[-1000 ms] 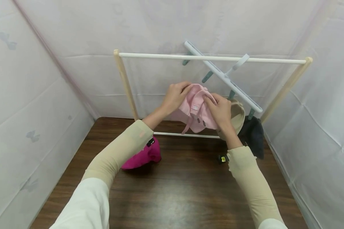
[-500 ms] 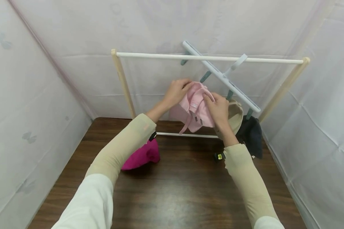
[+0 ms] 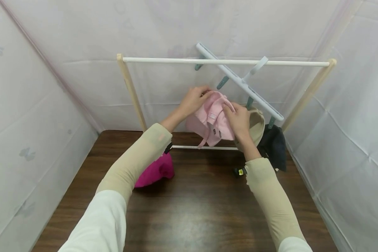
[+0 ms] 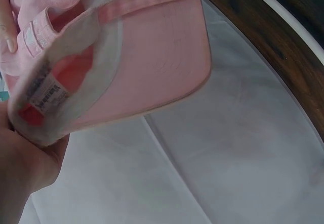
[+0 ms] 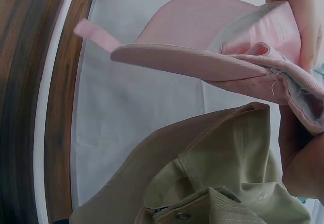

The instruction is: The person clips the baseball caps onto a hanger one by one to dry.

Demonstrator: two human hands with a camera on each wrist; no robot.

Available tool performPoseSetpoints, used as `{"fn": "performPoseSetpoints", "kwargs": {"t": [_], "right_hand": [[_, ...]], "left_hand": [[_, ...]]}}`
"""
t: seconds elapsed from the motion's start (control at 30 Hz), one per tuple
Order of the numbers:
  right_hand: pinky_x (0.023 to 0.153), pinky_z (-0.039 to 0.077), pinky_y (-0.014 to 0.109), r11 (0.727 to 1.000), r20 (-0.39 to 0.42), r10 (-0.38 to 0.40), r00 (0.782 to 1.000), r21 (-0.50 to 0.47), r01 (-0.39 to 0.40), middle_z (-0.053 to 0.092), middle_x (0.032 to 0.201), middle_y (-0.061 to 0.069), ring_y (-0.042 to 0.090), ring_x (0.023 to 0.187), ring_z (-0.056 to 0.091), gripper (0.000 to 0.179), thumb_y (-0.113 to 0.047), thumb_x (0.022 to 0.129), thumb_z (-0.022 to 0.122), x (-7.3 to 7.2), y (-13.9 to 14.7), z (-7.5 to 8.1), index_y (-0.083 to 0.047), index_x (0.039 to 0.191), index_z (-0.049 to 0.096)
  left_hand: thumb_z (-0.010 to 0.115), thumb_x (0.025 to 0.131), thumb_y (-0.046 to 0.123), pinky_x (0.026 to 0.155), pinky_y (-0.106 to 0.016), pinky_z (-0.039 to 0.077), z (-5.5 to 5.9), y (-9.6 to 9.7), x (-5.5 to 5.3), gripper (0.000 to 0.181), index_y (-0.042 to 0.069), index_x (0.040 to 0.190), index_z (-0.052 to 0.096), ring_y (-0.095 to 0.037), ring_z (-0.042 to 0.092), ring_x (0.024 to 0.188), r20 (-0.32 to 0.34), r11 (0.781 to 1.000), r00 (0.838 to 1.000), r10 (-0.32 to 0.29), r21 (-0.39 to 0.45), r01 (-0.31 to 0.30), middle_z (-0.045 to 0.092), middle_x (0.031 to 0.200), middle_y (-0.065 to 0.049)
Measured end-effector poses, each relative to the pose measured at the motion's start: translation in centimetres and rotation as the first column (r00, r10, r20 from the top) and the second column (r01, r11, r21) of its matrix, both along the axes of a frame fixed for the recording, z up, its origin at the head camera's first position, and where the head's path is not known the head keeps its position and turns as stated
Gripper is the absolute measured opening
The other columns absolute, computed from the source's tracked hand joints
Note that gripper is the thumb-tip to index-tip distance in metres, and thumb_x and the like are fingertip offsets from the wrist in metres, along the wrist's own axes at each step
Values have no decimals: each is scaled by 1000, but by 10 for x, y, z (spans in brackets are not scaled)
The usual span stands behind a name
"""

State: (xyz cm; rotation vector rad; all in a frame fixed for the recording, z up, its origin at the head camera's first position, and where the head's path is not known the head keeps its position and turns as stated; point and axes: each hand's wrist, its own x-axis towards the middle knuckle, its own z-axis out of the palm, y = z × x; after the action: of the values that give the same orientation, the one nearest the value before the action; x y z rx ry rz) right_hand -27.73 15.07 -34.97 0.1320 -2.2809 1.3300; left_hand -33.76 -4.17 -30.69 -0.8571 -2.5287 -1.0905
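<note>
A pink cap (image 3: 221, 123) is held up below the hanger, its strap dangling. My left hand (image 3: 193, 100) pinches the cap's edge on the left side. With thumb and fingers, my right hand (image 3: 240, 120) grips its right edge. The left wrist view shows the pink brim (image 4: 157, 57) and the pale inner band. Just above the hands, a light blue hanger (image 3: 239, 81) with several teal clips hangs slantwise on the rack. Close behind my right hand, a beige cap (image 5: 223, 158) hangs from one clip. A dark cap (image 3: 272, 145) hangs at the hanger's right end.
The drying rack has a white top bar (image 3: 163, 61), pale wooden posts (image 3: 132, 92) and a low white bar (image 3: 204, 148). A magenta cap (image 3: 157, 171) lies on the dark wooden surface (image 3: 189, 206), partly behind my left forearm. White sheeting (image 3: 34, 105) encloses the sides and back.
In the head view the rack and hanger have slid slightly left as the camera turned. My left forearm has risen a little. Both hands keep their hold on the pink cap.
</note>
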Motion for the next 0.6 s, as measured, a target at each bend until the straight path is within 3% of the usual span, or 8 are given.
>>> {"fn": "performPoseSetpoints", "kwargs": {"t": [0.3,0.6], "right_hand": [[52,41,20,999,12,18,1000,-41,-17,75,89,10,13,68,59,30,-36,97,69,1,-2,-6,-9,103,80],[50,37,23,999,11,-12,1000,-34,13,70,79,6,15,65,55,30,-38,96,69,1,0,-6,-10,90,79]], "left_hand": [[52,108,30,100,-31,51,10,9,-2,37,5,135,60,-23,67,111,113,1000,993,-13,7,12,69,126,-12],[52,107,38,105,-29,47,25,29,-13,50,6,146,50,-23,59,126,206,993,977,48,99,-69,60,141,-12]]}}
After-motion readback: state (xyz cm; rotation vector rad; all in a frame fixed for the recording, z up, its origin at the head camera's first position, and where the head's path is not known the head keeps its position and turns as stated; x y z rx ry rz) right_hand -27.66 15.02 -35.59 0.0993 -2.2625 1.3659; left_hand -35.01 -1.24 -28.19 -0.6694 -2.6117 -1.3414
